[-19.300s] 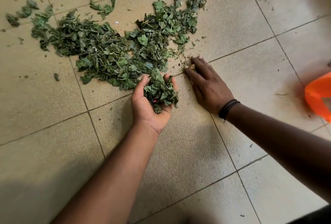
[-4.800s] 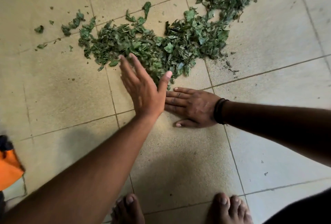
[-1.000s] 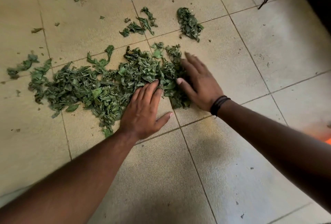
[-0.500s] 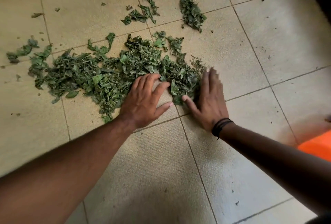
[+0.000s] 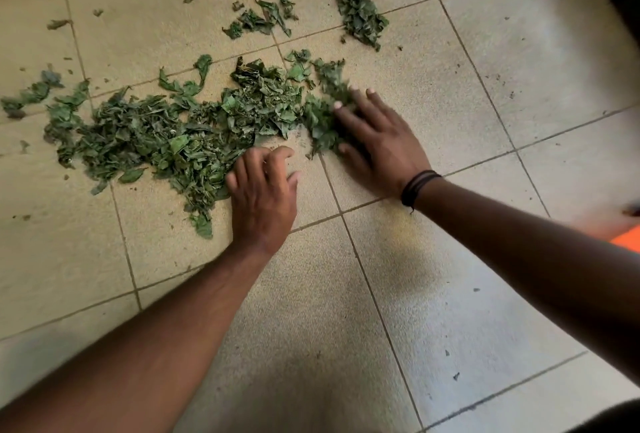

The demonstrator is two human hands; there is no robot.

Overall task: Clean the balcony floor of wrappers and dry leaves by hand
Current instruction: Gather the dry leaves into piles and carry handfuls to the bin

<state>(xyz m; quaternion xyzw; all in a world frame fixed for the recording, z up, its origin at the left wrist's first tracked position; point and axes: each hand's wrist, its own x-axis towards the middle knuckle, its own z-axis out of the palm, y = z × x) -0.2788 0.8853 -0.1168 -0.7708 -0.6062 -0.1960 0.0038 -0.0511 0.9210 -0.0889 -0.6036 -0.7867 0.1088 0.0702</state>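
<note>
— Floor (image 5: 519,61) first: pale tiles, and across the middle left of the frame lies the big heap of leaves (image 5: 180,134).

— And the hands?

— Left hand (image 5: 263,197) sits at the heap's lower right edge, fingers curled down onto the tile, nothing plainly held. Right hand (image 5: 377,141), right of centre, lies flat with fingers spread, pressing on the heap's right end.

— So, raking it together?

— I'd say so; gathering, not lifting yet. Next both palms need to close in from either side and scoop.

— Anything left out?

— Small clump (image 5: 360,13) at upper centre, loose bits (image 5: 266,16) to its left, a few more (image 5: 31,93) at the far left edge. Orange thing (image 5: 628,242) at the right edge, blurred; can't tell what.
</note>
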